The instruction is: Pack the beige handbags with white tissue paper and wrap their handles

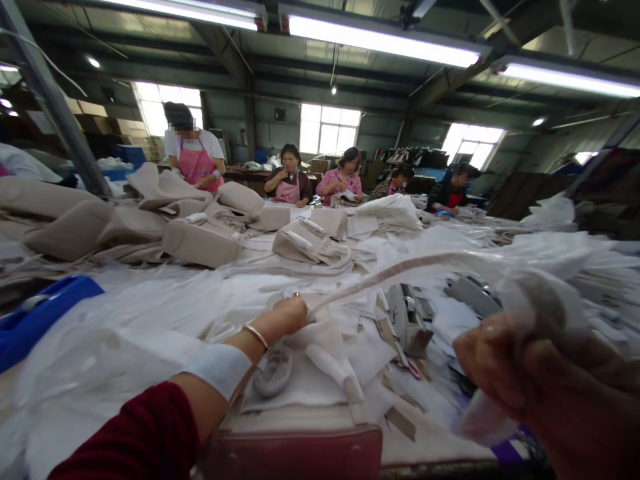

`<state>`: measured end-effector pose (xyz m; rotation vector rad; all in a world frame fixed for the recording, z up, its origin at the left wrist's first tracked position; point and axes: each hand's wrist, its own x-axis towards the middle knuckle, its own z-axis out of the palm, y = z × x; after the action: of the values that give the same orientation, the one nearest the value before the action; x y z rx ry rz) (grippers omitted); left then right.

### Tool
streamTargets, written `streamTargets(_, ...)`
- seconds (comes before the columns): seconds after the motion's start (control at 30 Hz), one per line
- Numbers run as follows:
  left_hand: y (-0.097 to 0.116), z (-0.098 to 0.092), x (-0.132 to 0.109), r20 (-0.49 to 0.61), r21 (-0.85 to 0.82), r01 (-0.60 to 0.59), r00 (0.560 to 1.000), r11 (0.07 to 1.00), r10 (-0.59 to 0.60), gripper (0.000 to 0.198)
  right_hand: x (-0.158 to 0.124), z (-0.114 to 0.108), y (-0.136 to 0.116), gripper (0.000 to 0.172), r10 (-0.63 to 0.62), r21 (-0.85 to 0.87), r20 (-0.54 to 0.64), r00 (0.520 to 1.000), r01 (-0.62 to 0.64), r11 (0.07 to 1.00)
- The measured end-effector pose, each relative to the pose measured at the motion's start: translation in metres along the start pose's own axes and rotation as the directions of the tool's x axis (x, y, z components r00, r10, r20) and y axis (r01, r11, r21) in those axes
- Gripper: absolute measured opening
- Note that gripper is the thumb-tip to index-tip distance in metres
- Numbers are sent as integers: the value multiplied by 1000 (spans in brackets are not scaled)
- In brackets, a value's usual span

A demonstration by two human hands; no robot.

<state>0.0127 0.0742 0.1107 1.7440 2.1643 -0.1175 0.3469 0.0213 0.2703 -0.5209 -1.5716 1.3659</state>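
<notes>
My left hand [287, 316] is closed on one end of a long beige strap [400, 267]. The strap rises to the right and is partly covered in thin white wrapping [485, 260]. My right hand [525, 373], large and blurred at the right, has its fingers closed around the wrapped far end of the strap. Below my left hand lies a handbag [300, 450], its near panel looking dark reddish, with white sheets over its top. A coiled pale strip [273, 371] sits on it, beside a white-wrapped handle [330, 365].
Beige handbags [200, 241] pile up across the table's far left. A blue plastic object [45, 313] lies at the left edge. Grey metal tools or dispensers [407, 320] stand among white sheets and scraps. Several co-workers [195, 157] are at the far side.
</notes>
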Motion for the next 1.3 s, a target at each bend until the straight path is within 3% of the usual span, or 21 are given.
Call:
streamTargets(0.2,4,-10,-9,-64,100,-31,997,994,37,17,16,-15,-23,20,-178,115,-25,984,179,977)
streamTargets(0.3,3,-36,-15,-131,112,-67,988,991,82,26,23,-12,-19,21,-43,194,14,999,40,980)
streamTargets(0.4,18,-74,-26,-249,55,-217,942,975,224,60,28,-2,-1,25,102,274,100,990,-126,953)
streamTargets(0.43,30,-87,-31,-334,21,-323,889,946,311,74,30,1,4,25,128,293,134,983,-163,942)
streamTargets(0.47,43,-100,-38,-465,-17,-473,784,881,412,86,31,4,9,26,146,307,170,975,-193,932)
streamTargets(0.53,76,-124,-53,-671,17,-720,506,693,542,103,32,10,16,28,164,321,239,957,-237,917)
streamTargets(0.6,108,-140,-67,-726,107,-850,287,515,625,97,32,14,18,30,182,330,295,938,-278,902)
streamTargets(0.63,121,-146,-72,-722,144,-890,204,433,661,90,32,15,19,30,197,330,313,929,-301,895)
streamTargets(0.7,139,-152,-76,-680,185,-932,108,312,725,73,33,15,21,33,233,324,326,916,-340,883)
streamTargets(0.77,144,-152,-74,-638,220,-930,92,296,765,59,33,14,23,37,266,304,319,910,-364,881)
streamTargets(0.9,135,-145,-63,-578,328,-850,165,412,800,50,38,10,28,48,334,211,288,898,-399,892)
streamTargets(1.03,133,-136,-65,-500,421,-787,214,452,839,41,45,10,34,47,412,155,283,866,-465,872)
streamTargets(1.17,139,-129,-74,-501,410,-778,244,476,830,42,48,11,43,42,438,182,291,851,-498,848)
streamTargets(1.3,134,-124,-71,-542,360,-791,255,495,801,40,42,14,41,40,360,185,258,897,-411,893)
